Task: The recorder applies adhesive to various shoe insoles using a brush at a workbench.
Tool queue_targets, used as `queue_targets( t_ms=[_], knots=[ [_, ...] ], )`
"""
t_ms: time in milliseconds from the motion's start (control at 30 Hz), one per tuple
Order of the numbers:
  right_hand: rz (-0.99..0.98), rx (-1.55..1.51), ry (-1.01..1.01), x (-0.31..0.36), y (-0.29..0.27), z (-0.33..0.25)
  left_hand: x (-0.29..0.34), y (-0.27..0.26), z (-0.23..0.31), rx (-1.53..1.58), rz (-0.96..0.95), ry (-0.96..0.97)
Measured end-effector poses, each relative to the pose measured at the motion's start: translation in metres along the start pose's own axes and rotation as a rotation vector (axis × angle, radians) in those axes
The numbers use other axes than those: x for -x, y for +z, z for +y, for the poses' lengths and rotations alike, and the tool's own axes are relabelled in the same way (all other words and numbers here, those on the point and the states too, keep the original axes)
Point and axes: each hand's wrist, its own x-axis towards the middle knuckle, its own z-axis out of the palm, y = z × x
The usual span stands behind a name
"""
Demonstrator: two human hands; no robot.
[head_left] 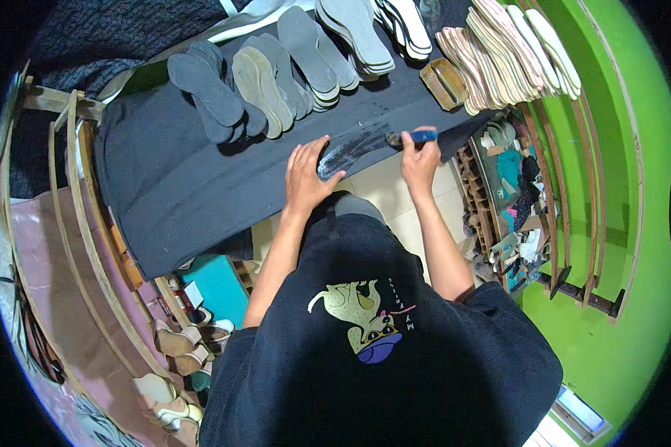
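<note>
My left hand (pixel 308 173) lies flat, fingers spread, on the end of a dark shoe sole (pixel 356 147) that rests near the front edge of a black-covered workbench (pixel 171 186). The sole's surface looks wet and shiny. My right hand (pixel 419 159) grips a brush with a blue handle (pixel 414 137), its bristles touching the right end of that sole.
Rows of grey and dark insoles (pixel 276 67) are stacked along the bench's back. Beige insoles (pixel 507 52) stand in a stack at the right, beside a small wooden box (pixel 443 82). Shelves with scraps (pixel 511 201) stand right; finished shoes (pixel 179 350) lie lower left. Green wall at right.
</note>
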Motion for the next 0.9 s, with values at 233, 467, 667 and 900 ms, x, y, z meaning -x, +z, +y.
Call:
queue_targets(
  t_ms=[233,467,667,900],
  knots=[
    [0.052,-0.366,0.208,-0.011,-0.002,0.029,0.001,-0.002,0.002,-0.004,-0.016,0.000],
    [-0.153,0.105,-0.463,0.014,0.010,-0.002,0.000,-0.001,-0.001,0.010,0.010,0.032],
    [-0.163,0.001,-0.131,-0.027,0.001,0.011,0.001,-0.002,0.000,0.020,-0.004,0.006],
    [-0.327,0.055,-0.569,0.011,0.029,-0.023,0.000,0.002,-0.006,0.029,0.012,0.028]
  ],
)
